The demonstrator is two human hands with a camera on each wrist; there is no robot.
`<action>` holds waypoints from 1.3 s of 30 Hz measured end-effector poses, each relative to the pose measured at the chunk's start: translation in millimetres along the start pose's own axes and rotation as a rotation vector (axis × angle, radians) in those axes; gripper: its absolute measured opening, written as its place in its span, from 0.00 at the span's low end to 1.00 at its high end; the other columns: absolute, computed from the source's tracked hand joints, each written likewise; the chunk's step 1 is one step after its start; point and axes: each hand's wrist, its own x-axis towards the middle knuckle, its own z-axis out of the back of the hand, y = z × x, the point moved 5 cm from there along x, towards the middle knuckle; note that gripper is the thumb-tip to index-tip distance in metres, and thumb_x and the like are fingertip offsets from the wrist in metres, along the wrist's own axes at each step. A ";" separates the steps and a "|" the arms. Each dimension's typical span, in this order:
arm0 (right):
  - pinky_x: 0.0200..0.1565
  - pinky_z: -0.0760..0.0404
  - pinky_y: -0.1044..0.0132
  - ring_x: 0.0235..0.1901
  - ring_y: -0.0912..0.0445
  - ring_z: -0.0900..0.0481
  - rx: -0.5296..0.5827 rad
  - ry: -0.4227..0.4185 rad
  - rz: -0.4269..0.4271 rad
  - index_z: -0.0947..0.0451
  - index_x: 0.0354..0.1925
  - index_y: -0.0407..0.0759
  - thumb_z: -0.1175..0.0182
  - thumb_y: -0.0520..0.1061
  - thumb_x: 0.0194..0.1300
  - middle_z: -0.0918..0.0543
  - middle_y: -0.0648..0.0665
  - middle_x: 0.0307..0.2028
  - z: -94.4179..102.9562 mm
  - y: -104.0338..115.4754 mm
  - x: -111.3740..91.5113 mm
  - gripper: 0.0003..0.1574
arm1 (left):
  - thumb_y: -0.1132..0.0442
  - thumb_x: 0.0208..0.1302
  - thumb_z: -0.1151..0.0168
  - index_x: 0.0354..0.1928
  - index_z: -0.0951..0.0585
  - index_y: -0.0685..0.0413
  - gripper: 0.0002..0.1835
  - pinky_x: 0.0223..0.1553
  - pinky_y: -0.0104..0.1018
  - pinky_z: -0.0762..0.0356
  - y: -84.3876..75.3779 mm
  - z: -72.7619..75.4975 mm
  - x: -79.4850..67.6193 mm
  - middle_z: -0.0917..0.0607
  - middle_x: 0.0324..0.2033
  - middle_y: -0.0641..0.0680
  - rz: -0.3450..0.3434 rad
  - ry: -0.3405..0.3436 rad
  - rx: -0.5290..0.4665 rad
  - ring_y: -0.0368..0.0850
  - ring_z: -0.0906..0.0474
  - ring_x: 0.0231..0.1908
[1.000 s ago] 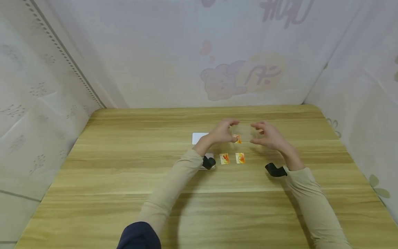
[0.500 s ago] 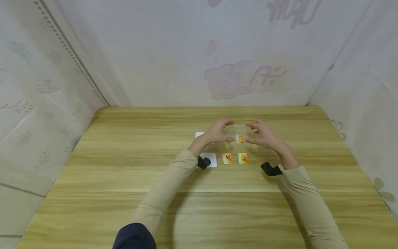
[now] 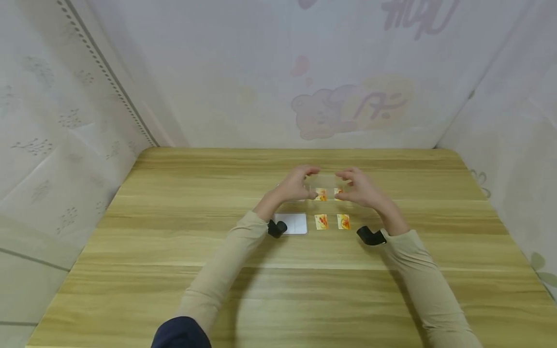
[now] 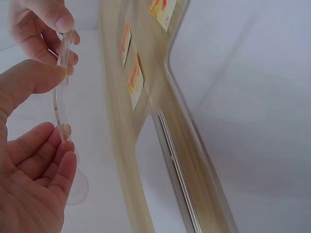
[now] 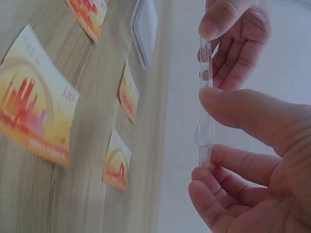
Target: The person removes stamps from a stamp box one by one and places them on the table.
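Observation:
My left hand (image 3: 292, 187) and right hand (image 3: 364, 190) together hold a thin clear plastic plate (image 3: 327, 181) above the table's far half. Each hand pinches one end between thumb and fingers; the wrist views show the plate (image 4: 61, 99) edge-on. Below it lie several small orange-and-yellow postage stamps with serrated edges: two nearer ones (image 3: 321, 222), (image 3: 343, 222) and two farther ones partly under the hands. A city skyline is printed on the closest stamp (image 5: 36, 99) in the right wrist view.
A flat white rectangular case (image 3: 292, 224) with a clear rim lies left of the near stamps. Another white case (image 4: 163, 182) lies farther back, mostly hidden by my left hand in the head view. The wooden table (image 3: 174, 241) meets a cloth-covered wall (image 3: 226, 96) behind.
Both hands have moved left over the stamps with the clear plate between them. The far-left stamp has come out from behind the left hand. The head view has shifted slightly.

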 end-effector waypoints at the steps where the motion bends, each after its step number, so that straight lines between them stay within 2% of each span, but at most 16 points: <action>1: 0.52 0.27 0.45 0.52 0.37 0.32 0.002 0.003 0.000 0.34 0.60 0.25 0.32 0.37 0.52 0.33 0.28 0.55 -1.1 1.1 1.2 0.39 | 0.68 0.49 0.31 0.62 0.32 0.67 0.36 0.60 0.41 0.33 1.2 1.1 -1.3 0.27 0.59 0.61 -0.001 -0.004 0.001 0.54 0.33 0.58; 10: 0.52 0.26 0.45 0.53 0.38 0.32 0.021 0.019 -0.017 0.34 0.61 0.27 0.32 0.38 0.53 0.34 0.28 0.57 -11.1 10.2 9.9 0.40 | 0.67 0.50 0.31 0.61 0.31 0.68 0.35 0.59 0.40 0.32 10.8 9.7 -13.2 0.26 0.57 0.62 -0.009 -0.027 0.020 0.55 0.33 0.57; 18: 0.52 0.26 0.46 0.53 0.38 0.31 0.015 0.028 0.022 0.34 0.61 0.26 0.32 0.38 0.53 0.34 0.28 0.57 -19.2 17.0 16.9 0.39 | 0.69 0.48 0.29 0.60 0.31 0.69 0.35 0.57 0.43 0.30 18.9 15.9 -20.7 0.26 0.56 0.63 -0.025 -0.060 0.009 0.56 0.32 0.56; 26: 0.51 0.25 0.49 0.52 0.39 0.30 0.028 0.038 0.015 0.34 0.61 0.27 0.31 0.39 0.52 0.32 0.29 0.55 -31.8 22.5 25.1 0.40 | 0.70 0.49 0.30 0.60 0.31 0.71 0.34 0.58 0.46 0.32 28.4 22.8 -32.8 0.26 0.56 0.64 0.003 -0.067 -0.037 0.60 0.33 0.57; 39: 0.50 0.25 0.49 0.50 0.38 0.29 0.013 0.013 0.068 0.32 0.58 0.24 0.30 0.39 0.51 0.29 0.28 0.54 -48.0 34.5 35.0 0.39 | 0.71 0.48 0.30 0.60 0.31 0.70 0.35 0.57 0.46 0.31 43.7 30.8 -44.6 0.26 0.57 0.64 0.022 -0.071 -0.013 0.58 0.32 0.56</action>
